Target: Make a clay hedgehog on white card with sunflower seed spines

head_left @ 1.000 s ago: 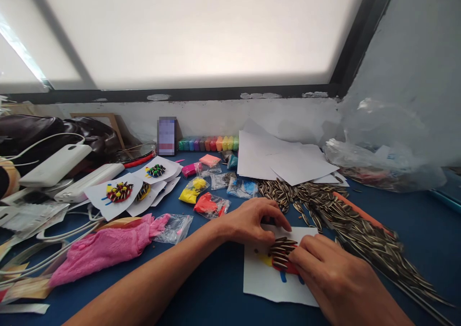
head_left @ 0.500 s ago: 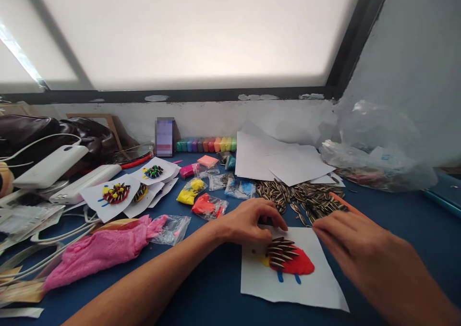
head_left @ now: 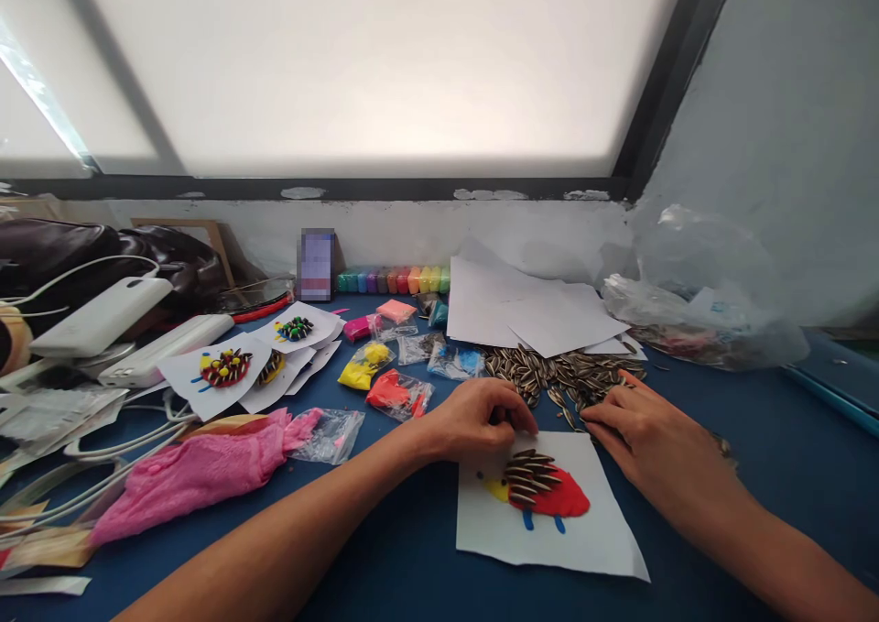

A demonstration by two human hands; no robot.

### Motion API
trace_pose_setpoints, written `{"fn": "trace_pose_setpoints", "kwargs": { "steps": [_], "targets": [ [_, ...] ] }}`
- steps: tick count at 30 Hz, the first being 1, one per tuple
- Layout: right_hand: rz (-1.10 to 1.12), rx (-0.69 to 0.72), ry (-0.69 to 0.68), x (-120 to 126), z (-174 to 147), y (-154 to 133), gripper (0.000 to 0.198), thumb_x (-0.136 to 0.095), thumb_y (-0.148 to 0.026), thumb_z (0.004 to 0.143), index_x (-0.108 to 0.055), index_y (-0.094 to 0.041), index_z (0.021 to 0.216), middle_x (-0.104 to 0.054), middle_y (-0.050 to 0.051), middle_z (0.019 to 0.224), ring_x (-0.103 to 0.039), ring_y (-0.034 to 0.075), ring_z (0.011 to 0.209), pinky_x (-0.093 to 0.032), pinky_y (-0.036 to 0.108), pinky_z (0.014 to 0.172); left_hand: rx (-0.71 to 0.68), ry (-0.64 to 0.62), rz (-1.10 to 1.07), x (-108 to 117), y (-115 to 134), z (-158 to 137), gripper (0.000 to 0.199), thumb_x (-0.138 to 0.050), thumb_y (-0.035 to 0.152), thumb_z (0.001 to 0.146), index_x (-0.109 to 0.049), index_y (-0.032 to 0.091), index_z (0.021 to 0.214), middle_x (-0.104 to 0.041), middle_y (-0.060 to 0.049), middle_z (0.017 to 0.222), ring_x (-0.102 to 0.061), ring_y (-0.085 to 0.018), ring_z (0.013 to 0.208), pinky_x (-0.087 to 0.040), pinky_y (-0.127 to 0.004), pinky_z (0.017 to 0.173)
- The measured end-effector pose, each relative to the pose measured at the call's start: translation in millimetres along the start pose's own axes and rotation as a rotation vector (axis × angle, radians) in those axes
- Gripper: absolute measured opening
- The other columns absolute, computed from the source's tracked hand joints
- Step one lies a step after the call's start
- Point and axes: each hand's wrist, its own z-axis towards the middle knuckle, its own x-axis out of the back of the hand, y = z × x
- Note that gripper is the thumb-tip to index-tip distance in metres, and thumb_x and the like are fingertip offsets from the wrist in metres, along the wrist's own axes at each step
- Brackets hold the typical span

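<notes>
The left hand point(head_left: 484, 416) bends over the far left corner of the white sheet point(head_left: 473, 535), its fingers curled and loosely apart; its underside is hidden, so I cannot tell whether it has hold of anything beyond the paper. The right hand point(head_left: 645, 430) is at the near edge of the seed heap point(head_left: 528, 370), thumb and fingertips drawn close together — whether a seed sits between them cannot be made out. It hides part of the heap and most of the orange strip point(head_left: 632, 381). The phone's point(head_left: 316, 265) screen is blurred out.

A second ago the right hand covers the rear of the red clay body point(head_left: 569, 494); now it is off the sheet to the far right and that red rear lies bare, while the left hand keeps its place at the corner.

The one clay figure lies on the sheet at the near right of the tabletop point(head_left: 405, 549), between the hands: one yellow head point(head_left: 495, 489), two blue legs point(head_left: 528, 520), and striped seeds point(head_left: 532, 475) on the head end of its back, too overlapped to count. At the left, two finished figures point(head_left: 226, 368) show whole — a third is partly covered.
</notes>
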Motion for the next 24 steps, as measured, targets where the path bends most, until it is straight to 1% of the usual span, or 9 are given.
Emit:
{"fn": "trace_pose_setpoints", "kwargs": {
  "steps": [3,7,10,12,15,17,19,21,24],
  "targets": [
    [0.004,0.027,0.015,-4.7,0.5,1.4,0.028,-0.044,-0.019,0.094,-0.07,-0.019,0.082,-0.063,0.005,0.076,-0.062,0.021,0.078,-0.048,0.036,0.07,-0.007,0.01,0.011,-0.5,0.7,0.0,0.039,-0.045,-0.001,0.063,-0.074,0.014,0.084,-0.061,-0.002,0.083,-0.054,-0.012,0.071,-0.041,-0.023,0.063],
    [-0.015,0.051,0.036,-5.1,1.5,-1.0,0.03,-0.038,-0.02,0.096,-0.063,-0.018,0.078,-0.06,0.006,0.077,-0.058,0.02,0.073,-0.046,0.035,0.068,-0.017,0.02,0.016,-1.0,-0.4,0.0,0.038,-0.046,-0.001,0.063,-0.073,0.015,0.083,-0.061,-0.002,0.083,-0.053,-0.012,0.071,-0.041,-0.022,0.062],
    [0.047,0.039,0.079,5.2,2.1,-6.7,0.029,-0.036,-0.024,0.097,-0.059,-0.019,0.08,-0.059,0.006,0.078,-0.058,0.021,0.075,-0.046,0.035,0.069,-0.023,0.026,0.012,-1.6,-1.8,0.4,0.038,-0.045,-0.001,0.063,-0.073,0.014,0.083,-0.06,-0.002,0.082,-0.053,-0.012,0.07,-0.04,-0.022,0.061],
    [0.135,0.008,0.081,15.6,1.1,-11.2,0.027,-0.036,-0.027,0.097,-0.055,-0.021,0.079,-0.059,0.005,0.076,-0.058,0.019,0.07,-0.047,0.033,0.064,-0.024,0.024,0.006,-1.7,-2.4,0.7,0.038,-0.045,-0.001,0.062,-0.073,0.014,0.083,-0.06,-0.002,0.081,-0.052,-0.011,0.069,-0.04,-0.022,0.06],
    [0.282,-0.067,-0.005,29.9,-2.6,-16.5,0.023,-0.039,-0.029,0.096,-0.054,-0.023,0.079,-0.06,0.002,0.072,-0.057,0.016,0.06,-0.046,0.027,0.053,-0.025,0.015,0.004,-1.5,-3.0,0.7,0.037,-0.045,0.0,0.063,-0.073,0.014,0.083,-0.06,-0.002,0.082,-0.052,-0.011,0.069,-0.04,-0.022,0.061],
    [0.365,-0.081,-0.083,35.5,-5.2,-19.0,0.021,-0.041,-0.028,0.095,-0.057,-0.024,0.083,-0.063,0.001,0.073,-0.058,0.014,0.058,-0.046,0.025,0.051,-0.032,0.012,-0.002,-1.4,-3.8,0.5,0.036,-0.046,0.001,0.063,-0.073,0.014,0.084,-0.06,-0.002,0.083,-0.053,-0.012,0.07,-0.041,-0.023,0.063],
    [0.431,-0.06,-0.157,37.8,-6.9,-21.2,0.018,-0.044,-0.024,0.094,-0.06,-0.025,0.086,-0.065,0.0,0.075,-0.06,0.014,0.06,-0.047,0.024,0.051,-0.043,0.011,-0.014,-1.6,-5.0,0.2,0.036,-0.046,0.001,0.063,-0.073,0.014,0.084,-0.059,-0.002,0.082,-0.053,-0.012,0.072,-0.041,-0.024,0.064],
    [0.47,-0.021,-0.218,37.4,-7.5,-23.4,0.017,-0.047,-0.021,0.091,-0.062,-0.026,0.084,-0.066,-0.001,0.074,-0.061,0.013,0.06,-0.046,0.023,0.049,-0.05,0.013,-0.025,-1.9,-6.3,0.1,0.037,-0.046,0.0,0.064,-0.073,0.014,0.084,-0.059,-0.002,0.082,-0.053,-0.012,0.072,-0.041,-0.024,0.064],
    [0.472,-0.008,-0.232,33.9,-7.4,-26.7,0.018,-0.05,-0.02,0.089,-0.064,-0.027,0.079,-0.067,-0.001,0.074,-0.062,0.013,0.061,-0.047,0.023,0.049,-0.061,0.016,-0.029,-2.3,-7.4,0.2,0.037,-0.046,0.0,0.064,-0.073,0.014,0.085,-0.059,-0.002,0.082,-0.053,-0.012,0.073,-0.04,-0.023,0.064]
  ]
}}
